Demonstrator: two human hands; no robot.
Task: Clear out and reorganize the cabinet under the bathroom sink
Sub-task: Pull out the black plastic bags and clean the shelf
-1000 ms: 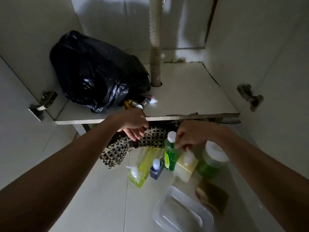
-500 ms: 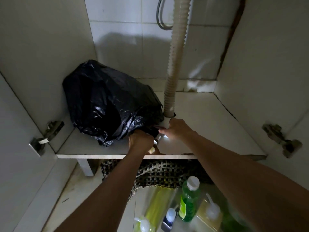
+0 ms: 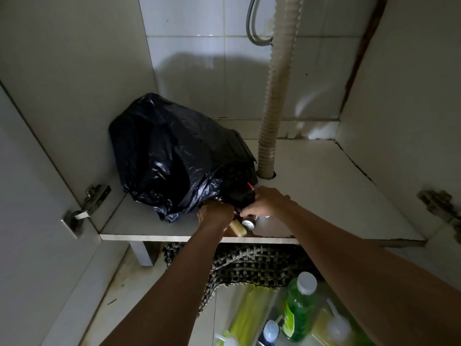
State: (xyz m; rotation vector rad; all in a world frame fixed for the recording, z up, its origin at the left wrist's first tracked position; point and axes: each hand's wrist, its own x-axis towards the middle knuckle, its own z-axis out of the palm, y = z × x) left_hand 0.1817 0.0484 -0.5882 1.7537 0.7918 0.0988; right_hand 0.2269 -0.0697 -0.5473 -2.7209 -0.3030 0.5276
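Observation:
A bulging black plastic bag (image 3: 174,156) lies on the left of the white cabinet floor (image 3: 324,196). Both my hands meet at the bag's front right corner. My left hand (image 3: 215,213) is curled with its knuckles toward me, and its fingers are hidden against the bag. My right hand (image 3: 265,202) pinches the dark plastic at that corner. Just below the hands, near the shelf's front edge, lie a pale yellow soap bar (image 3: 238,228) and a small round perforated metal piece (image 3: 248,223).
A ribbed drain hose (image 3: 277,96) drops into the cabinet floor right of the bag. Door hinges sit at the left (image 3: 84,208) and right (image 3: 439,206). A woven mat (image 3: 249,265) lies under the cabinet. A green bottle (image 3: 299,310) and pump bottles stand on the tiles.
Both hands rose from the bottles and mat on the floor into the cabinet. They now sit at the bag's front corner, the right hand closing on the plastic.

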